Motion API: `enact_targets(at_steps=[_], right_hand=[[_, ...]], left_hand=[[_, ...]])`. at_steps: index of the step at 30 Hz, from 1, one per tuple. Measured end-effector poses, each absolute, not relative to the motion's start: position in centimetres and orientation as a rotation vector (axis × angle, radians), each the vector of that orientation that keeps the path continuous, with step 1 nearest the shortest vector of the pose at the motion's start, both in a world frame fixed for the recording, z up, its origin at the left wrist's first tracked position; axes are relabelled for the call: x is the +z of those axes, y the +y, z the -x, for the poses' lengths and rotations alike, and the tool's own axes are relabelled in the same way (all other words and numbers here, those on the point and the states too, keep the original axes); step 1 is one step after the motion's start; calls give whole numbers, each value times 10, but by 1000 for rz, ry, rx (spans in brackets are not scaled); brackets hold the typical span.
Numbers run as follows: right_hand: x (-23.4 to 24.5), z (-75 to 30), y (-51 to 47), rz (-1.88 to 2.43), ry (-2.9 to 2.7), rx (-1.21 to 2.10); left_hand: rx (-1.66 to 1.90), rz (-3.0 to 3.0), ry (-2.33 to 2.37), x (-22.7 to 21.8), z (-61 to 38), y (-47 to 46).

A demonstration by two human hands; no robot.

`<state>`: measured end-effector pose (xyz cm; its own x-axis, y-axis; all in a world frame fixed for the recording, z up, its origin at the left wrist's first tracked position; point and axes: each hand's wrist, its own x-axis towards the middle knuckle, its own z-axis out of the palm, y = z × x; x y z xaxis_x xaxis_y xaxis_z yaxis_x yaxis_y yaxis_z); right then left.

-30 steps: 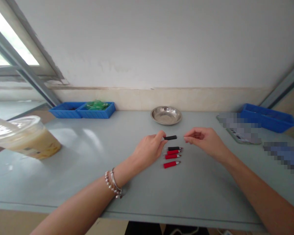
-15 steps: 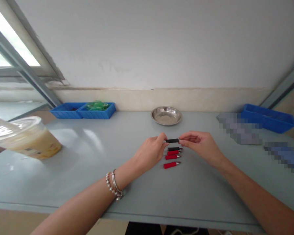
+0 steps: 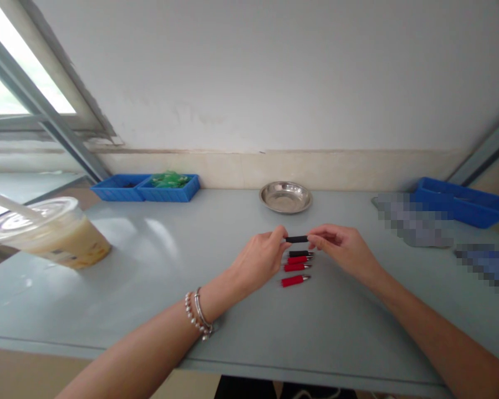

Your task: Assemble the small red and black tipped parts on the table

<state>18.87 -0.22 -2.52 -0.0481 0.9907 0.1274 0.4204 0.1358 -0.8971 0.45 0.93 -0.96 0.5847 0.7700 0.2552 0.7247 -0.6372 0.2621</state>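
Between my two hands is a short pen part with a black grip (image 3: 296, 239), held level above the table. My left hand (image 3: 263, 256) pinches its left end with thumb and fingers. At the right end, the fingertips of my right hand (image 3: 336, 243) are closed on it, hiding the tip. Just below lies another pen part with a black grip (image 3: 300, 254). Under it three pen parts with red grips are lined up in a column, the lowest red one (image 3: 293, 281) a little apart. Their silver tips point right.
A shallow metal dish (image 3: 285, 198) stands behind my hands. At the back left are two joined blue bins (image 3: 170, 193), one with green material. A tilted-looking plastic drink cup (image 3: 66, 238) with a straw is at left. Another blue bin (image 3: 461, 202) and blurred-out items (image 3: 416, 221) are at right.
The camera view has turned slightly left, so everything sits a little further right. Both hands keep hold of the black pen part, with hardly any movement.
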Motion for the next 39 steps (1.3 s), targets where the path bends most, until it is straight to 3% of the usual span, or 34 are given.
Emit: enact_targets(at_steps=[18, 39], right_hand=[[-23, -187, -6, 1458, -1719, 777], [-20, -190, -10, 1430, -1939, 433]], left_hand=[[557, -2696, 1252, -13, -4, 11], [566, -2735, 1239, -11, -3, 12]])
